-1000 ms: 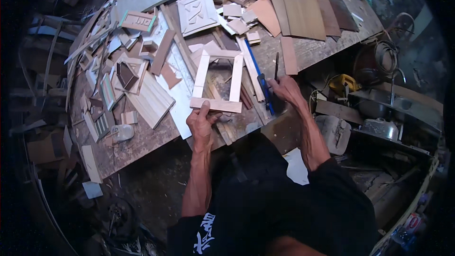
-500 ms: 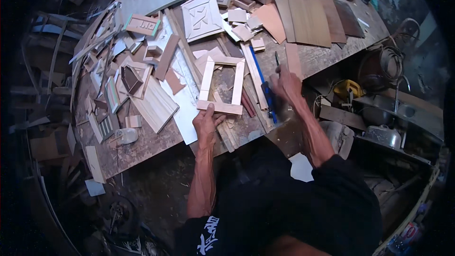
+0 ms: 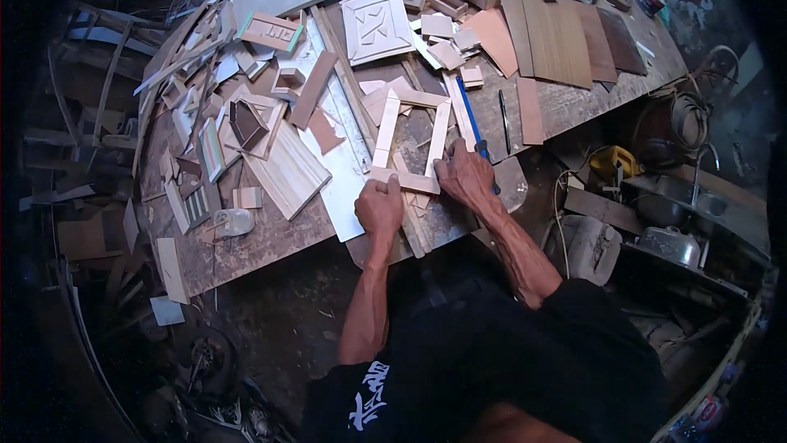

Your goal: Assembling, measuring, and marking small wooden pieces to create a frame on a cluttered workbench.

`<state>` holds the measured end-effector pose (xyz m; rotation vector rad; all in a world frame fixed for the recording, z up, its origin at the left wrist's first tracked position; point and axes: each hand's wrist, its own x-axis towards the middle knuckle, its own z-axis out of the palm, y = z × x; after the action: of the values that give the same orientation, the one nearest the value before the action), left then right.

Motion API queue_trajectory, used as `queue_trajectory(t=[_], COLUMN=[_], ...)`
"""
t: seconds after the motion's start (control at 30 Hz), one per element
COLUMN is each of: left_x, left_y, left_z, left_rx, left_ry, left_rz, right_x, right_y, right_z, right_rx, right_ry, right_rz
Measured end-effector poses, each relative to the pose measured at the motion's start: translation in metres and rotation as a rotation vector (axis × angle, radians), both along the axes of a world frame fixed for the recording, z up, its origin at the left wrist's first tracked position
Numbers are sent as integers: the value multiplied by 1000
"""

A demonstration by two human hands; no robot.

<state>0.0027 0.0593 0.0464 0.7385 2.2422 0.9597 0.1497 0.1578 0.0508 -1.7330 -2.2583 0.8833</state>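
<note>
A small rectangular frame (image 3: 438, 138) of pale wood strips lies near the front edge of the workbench, slightly tilted. My left hand (image 3: 379, 212) is closed on its near left corner, thumb at the near strip. At the near right corner, my right hand (image 3: 466, 175) has its fingers closed on the frame's end. A blue long thin tool (image 3: 470, 113), perhaps a saw or clamp, lies beside the frame, partly hidden under my right hand. Right of it rests a dark pen-like tool (image 3: 504, 122), touched by neither hand.
Left on the workbench (image 3: 254, 258) are a grooved board (image 3: 288, 166), a white strip (image 3: 343, 197) and many offcuts. A carved square panel (image 3: 377, 25) lies behind the frame. Veneer sheets (image 3: 557, 37) spread at far right. Beyond the right edge stand a metal sink (image 3: 668, 242) and cables.
My right hand has let go of the pen-like tool, now lying on the bench, and moved left onto the frame's near right corner. My left hand stays at the near left corner.
</note>
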Motion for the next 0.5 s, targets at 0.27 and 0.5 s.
queue_trajectory(t=[0.27, 0.5], left_x=[-9, -7], left_y=[7, -16], left_z=[5, 14], left_rx=[-126, -14], left_ry=[605, 623], left_rz=[-720, -706], right_x=[-19, -25], right_y=[-1, 11], right_z=[-10, -4], right_rx=[83, -77], right_ry=[26, -77], right_rz=[-52, -87])
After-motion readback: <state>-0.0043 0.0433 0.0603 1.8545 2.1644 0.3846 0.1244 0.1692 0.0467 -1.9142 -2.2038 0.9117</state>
